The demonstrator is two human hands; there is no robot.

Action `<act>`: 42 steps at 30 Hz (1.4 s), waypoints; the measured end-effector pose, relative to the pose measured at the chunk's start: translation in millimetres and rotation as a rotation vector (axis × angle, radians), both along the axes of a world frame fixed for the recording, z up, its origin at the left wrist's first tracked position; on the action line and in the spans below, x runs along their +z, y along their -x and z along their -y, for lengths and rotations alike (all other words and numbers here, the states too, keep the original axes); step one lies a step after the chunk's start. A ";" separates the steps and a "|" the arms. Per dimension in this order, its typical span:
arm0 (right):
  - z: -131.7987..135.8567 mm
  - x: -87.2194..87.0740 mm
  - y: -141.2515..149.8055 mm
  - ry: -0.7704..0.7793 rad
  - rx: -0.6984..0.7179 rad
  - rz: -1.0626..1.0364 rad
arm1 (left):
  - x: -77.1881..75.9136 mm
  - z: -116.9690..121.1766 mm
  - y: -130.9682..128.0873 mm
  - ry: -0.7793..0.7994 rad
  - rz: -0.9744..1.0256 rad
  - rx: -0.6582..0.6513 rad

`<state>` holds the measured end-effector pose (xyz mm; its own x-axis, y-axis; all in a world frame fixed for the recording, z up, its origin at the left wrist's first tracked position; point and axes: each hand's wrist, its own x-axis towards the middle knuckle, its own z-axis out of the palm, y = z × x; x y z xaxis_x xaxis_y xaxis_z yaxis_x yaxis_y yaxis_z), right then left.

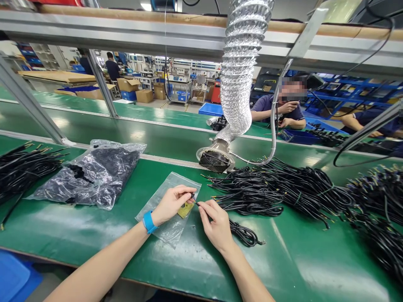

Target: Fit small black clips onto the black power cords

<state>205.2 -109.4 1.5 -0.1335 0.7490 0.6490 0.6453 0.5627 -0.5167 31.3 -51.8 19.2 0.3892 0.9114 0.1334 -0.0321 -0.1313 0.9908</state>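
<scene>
My left hand (171, 204), with a blue band on its wrist, pinches a small dark part (193, 196) whose exact kind I cannot make out. In the fingers of my right hand (217, 224) is the end of a black cable (245, 235), whose coiled length lies on the bench to the right of that hand. The cable's tip meets or nearly meets the small part between my hands. Beneath my left hand lies a clear plastic bag (163, 197), and a yellow piece (184, 211) shows on or in it, partly covered by my fingers.
Bundles of black cables (302, 191) spread across the right of the green bench (132, 260); more cables (22, 172) lie far left. A bag of black parts (94, 176) stands left. A fan-ended silver duct (241, 71) hangs ahead. A co-worker (264, 105) sits across.
</scene>
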 end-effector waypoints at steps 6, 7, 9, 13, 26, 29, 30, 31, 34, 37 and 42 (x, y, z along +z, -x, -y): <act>0.4 -1.0 -0.1 0.005 -0.010 0.034 | 0.6 0.6 -0.3 0.022 -0.003 0.010; 0.1 -1.2 -0.1 0.016 -0.016 0.027 | 0.6 0.9 -0.5 0.026 0.008 0.006; -0.6 -1.7 -0.1 0.050 -0.034 0.005 | 0.6 1.9 -1.2 0.030 0.024 -0.005; -2.0 -3.7 0.3 0.087 -0.060 -0.021 | -0.4 4.1 -2.1 0.059 0.025 -0.025; 2.5 -8.5 1.0 0.179 -0.064 0.189 | 0.9 16.1 -3.9 -0.341 -0.285 -0.014; 3.7 -4.2 1.8 0.275 0.007 0.055 | 1.8 19.2 -3.8 -0.452 -0.291 -0.045; 3.8 -2.5 1.8 0.305 0.028 0.010 | 1.9 19.2 -3.4 -0.471 -0.291 -0.058; 3.7 -1.0 1.8 0.331 0.046 -0.024 | 1.8 18.7 -2.9 -0.484 -0.292 -0.072; 2.5 1.0 2.2 0.376 0.059 -0.052 | 0.6 15.0 -1.4 -0.484 -0.318 -0.096; 1.2 -0.7 2.9 0.344 -0.045 -0.011 | -1.1 10.7 -1.1 -0.434 -0.349 -0.032; 5.9 -4.9 1.7 0.219 -0.185 0.094 | 0.7 11.0 -3.6 -0.316 -0.355 0.084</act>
<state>203.6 -115.3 -3.4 -0.0334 0.8869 0.4607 0.7773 0.3128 -0.5458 34.9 -62.8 19.9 0.3873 0.8780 0.2812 0.3249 -0.4154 0.8497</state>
